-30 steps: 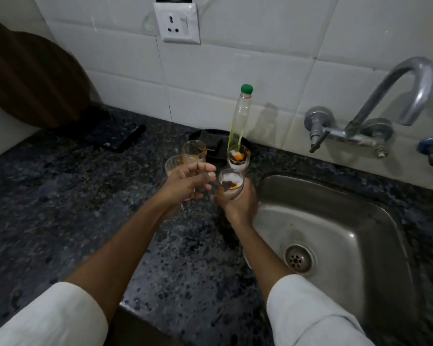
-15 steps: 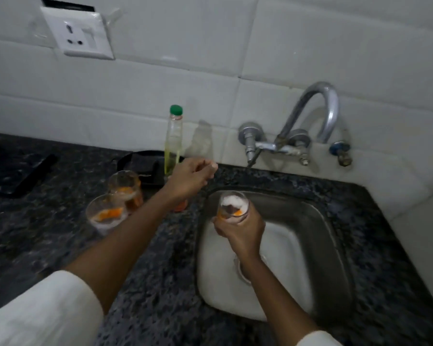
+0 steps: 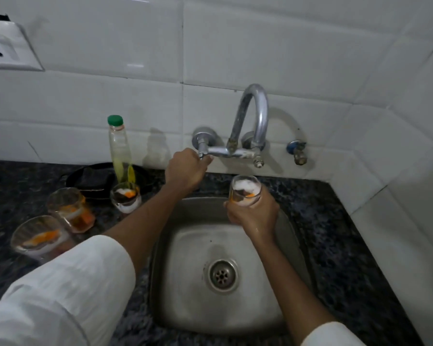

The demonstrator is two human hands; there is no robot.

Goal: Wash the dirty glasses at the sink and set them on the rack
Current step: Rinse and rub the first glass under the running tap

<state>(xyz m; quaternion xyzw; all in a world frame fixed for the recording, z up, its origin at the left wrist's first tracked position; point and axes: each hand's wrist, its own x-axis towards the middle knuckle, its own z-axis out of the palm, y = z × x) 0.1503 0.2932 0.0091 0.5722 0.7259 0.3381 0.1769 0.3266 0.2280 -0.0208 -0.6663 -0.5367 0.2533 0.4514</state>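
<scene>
Dirty glass, upright in your right hand, its grip wrapped round it, over the sink's far edge, just below the spout; your left hand grips the tap handle.

White glossy wall tiles with thin dark grout lines back a black granite counter speckled grey. The dull silver steel sink basin matches the silver curved metal tap. A clear plastic bottle has a green cap and yellow liquid low down. The clear drinking glasses carry orange and white residue. A black round dish sits on the counter. The loose cloth sleeves are white.
</scene>
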